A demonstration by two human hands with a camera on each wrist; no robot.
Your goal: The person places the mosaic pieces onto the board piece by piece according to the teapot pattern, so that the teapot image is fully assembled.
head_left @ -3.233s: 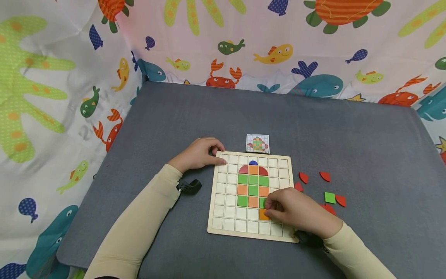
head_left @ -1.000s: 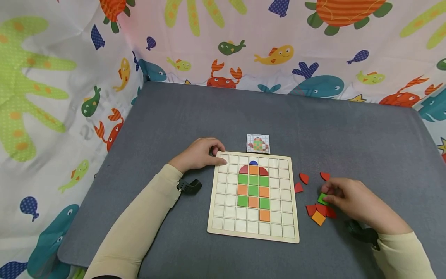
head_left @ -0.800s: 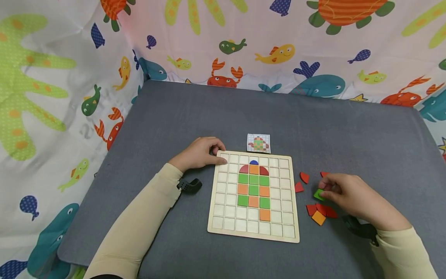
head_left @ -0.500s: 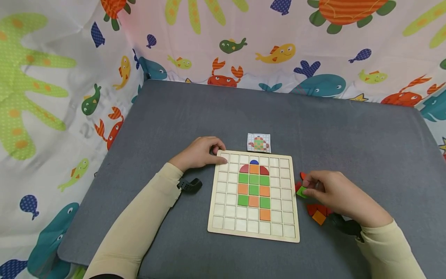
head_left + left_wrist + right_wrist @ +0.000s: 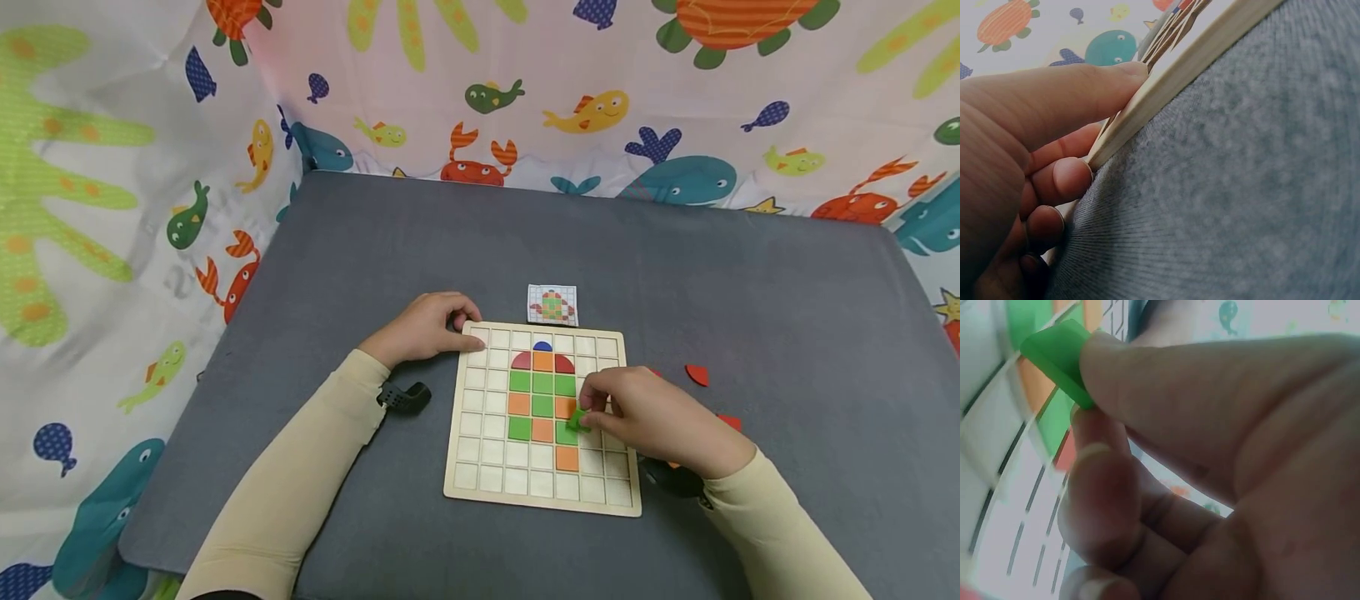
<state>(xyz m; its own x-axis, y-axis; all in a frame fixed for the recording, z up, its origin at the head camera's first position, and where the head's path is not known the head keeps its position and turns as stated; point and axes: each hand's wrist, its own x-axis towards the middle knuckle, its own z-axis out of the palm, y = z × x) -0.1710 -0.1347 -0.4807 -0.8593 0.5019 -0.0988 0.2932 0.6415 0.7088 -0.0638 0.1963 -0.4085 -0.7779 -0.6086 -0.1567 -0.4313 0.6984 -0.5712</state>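
The right hand's (image 5: 660, 417) thumb and fingers pinch a green tile (image 5: 577, 420) over the wooden board (image 5: 492, 478), at the tile pattern's (image 5: 542, 406) right side. The tile juts leftward, tilted and askew to the grid. The pattern's long axis runs near to far, its blue half-disc (image 5: 542, 346) farthest. The left hand (image 5: 420, 329) grips the board's far left corner, thumb on top.

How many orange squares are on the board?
5: an orange square below the blue half-circle, one left and one right of the fourth row's green square, one between green squares just below, and one lowest. The right hand covers part of the board, so others could hide.
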